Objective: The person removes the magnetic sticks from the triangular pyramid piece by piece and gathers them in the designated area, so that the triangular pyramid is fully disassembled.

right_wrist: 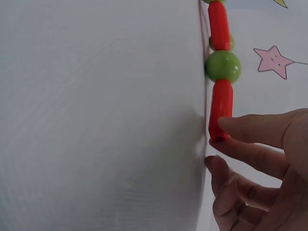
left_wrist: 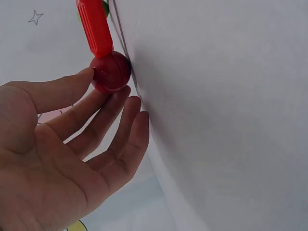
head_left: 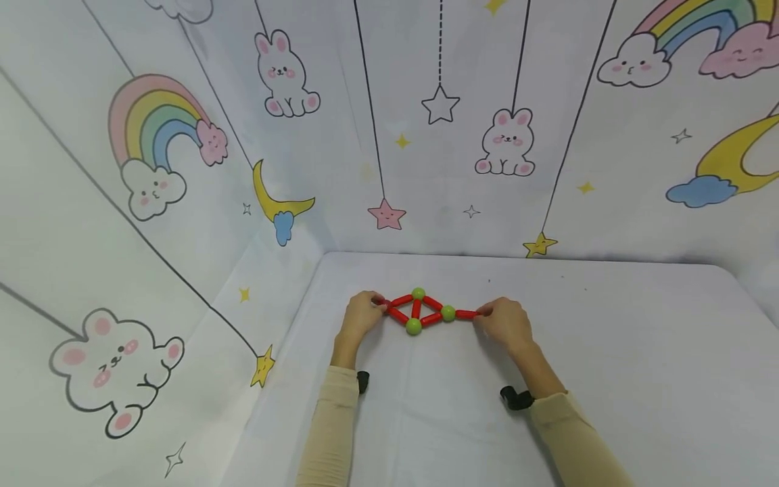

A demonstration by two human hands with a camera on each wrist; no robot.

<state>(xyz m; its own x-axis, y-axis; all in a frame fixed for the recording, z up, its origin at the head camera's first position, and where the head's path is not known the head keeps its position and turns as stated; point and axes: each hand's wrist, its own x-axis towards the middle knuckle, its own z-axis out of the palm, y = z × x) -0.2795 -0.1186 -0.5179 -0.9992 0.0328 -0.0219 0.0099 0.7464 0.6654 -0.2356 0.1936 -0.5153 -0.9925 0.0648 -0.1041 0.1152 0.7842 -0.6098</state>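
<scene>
A flat figure of red rods (head_left: 416, 309) and green balls (head_left: 414, 327) lies on the white table; two triangles share the middle rod. My left hand (head_left: 362, 314) is at its left corner, where thumb and fingers pinch a dark red ball (left_wrist: 111, 72) with a red rod (left_wrist: 95, 29) joined to it. From the right-hand green ball (right_wrist: 223, 66) a single red rod (right_wrist: 221, 108) sticks out. Its free end is pinched between the thumb and index finger of my right hand (head_left: 506, 321). The other right fingers are loosely bent below it.
The white tabletop (head_left: 633, 365) stretches around the figure, with its back edge against a white cloth (head_left: 450, 182) printed with rabbits, stars and rainbows. A similar printed cloth hangs at the left. Each wrist wears a small black device (head_left: 516, 398).
</scene>
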